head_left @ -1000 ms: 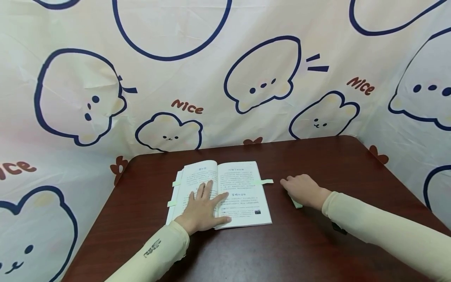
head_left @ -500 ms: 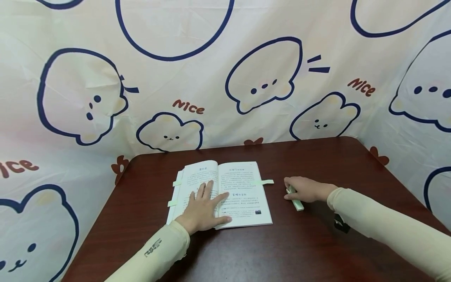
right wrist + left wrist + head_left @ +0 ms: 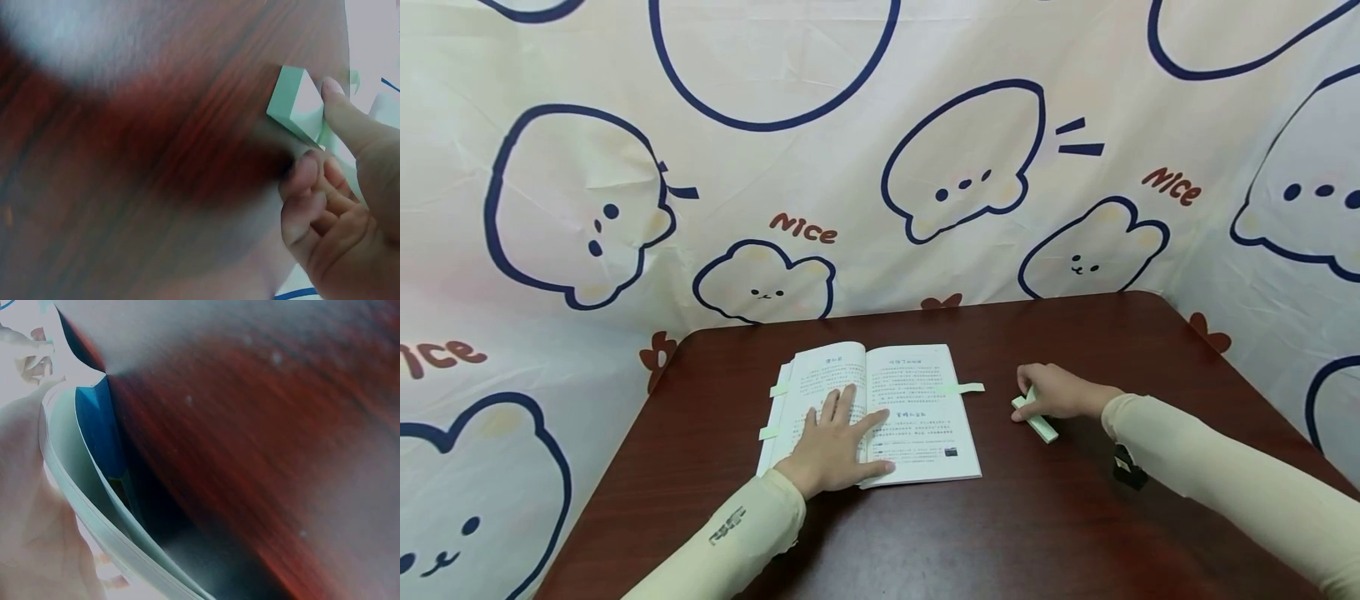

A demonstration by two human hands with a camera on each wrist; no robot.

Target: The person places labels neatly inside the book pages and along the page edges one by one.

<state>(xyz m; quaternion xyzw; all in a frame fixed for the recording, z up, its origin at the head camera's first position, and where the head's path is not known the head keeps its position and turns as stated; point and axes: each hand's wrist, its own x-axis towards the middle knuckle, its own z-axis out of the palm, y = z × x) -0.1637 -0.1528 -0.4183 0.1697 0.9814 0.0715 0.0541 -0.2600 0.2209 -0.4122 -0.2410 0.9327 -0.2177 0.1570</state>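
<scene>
An open book [image 3: 917, 450] lies on the table with pale green sticky tabs [image 3: 970, 387] jutting from its sides. My left hand [image 3: 830, 442] rests spread across its pages, near the spine; in the left wrist view the lower page edges [image 3: 103, 500] bow up beside the palm. To the right of the book is a narrow pad of pale green sticky notes [image 3: 1042, 428]. My right hand [image 3: 1058, 393] is at its far end, thumb against the pad, and a green note strip [image 3: 1032, 394] rises between thumb and finger. The right wrist view shows the pad [image 3: 287, 94] as a thick block beside the thumb.
The dark red-brown table [image 3: 940, 542] ends at the back against a cream cloth [image 3: 850, 183] printed with cartoon outlines. Cloth also hangs along the left and right sides. A black device [image 3: 1127, 469] sits under the right wrist.
My right hand has turned over the sticky note pad and shifted slightly right, uncovering more of it; a strip now stands up from the pad. My left hand stays on the book.
</scene>
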